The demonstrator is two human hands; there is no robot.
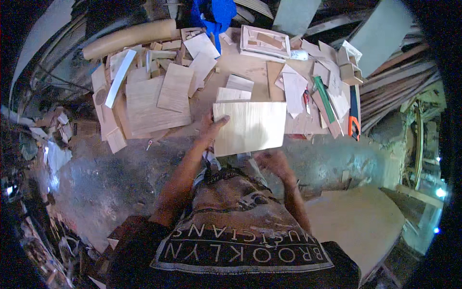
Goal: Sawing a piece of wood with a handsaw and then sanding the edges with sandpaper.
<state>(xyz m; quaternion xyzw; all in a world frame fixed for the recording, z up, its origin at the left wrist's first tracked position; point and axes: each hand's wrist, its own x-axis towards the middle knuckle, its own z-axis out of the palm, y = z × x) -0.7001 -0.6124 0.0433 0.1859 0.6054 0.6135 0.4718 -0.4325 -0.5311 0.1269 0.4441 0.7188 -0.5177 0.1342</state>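
A pale rectangular wooden board [249, 127] is held up at the near edge of the workbench. My left hand [211, 129] grips it by its left edge, with the thumb on the face toward me and the other fingers mostly hidden. Just below the board's lower right part is my right hand [274, 163], apart from its face; its fingers are dim and blurred. Beyond the board, smaller wood pieces [239, 83] lie on the bench.
The workbench [250, 65] carries stacked wood panels [153, 103], a shallow wooden frame [265, 41], a green strip [324, 98], a red-handled tool [306, 100] and an orange-handled handsaw [354, 120]. A large sheet [356, 221] lies low at right. Lumber [399, 82] is piled beyond.
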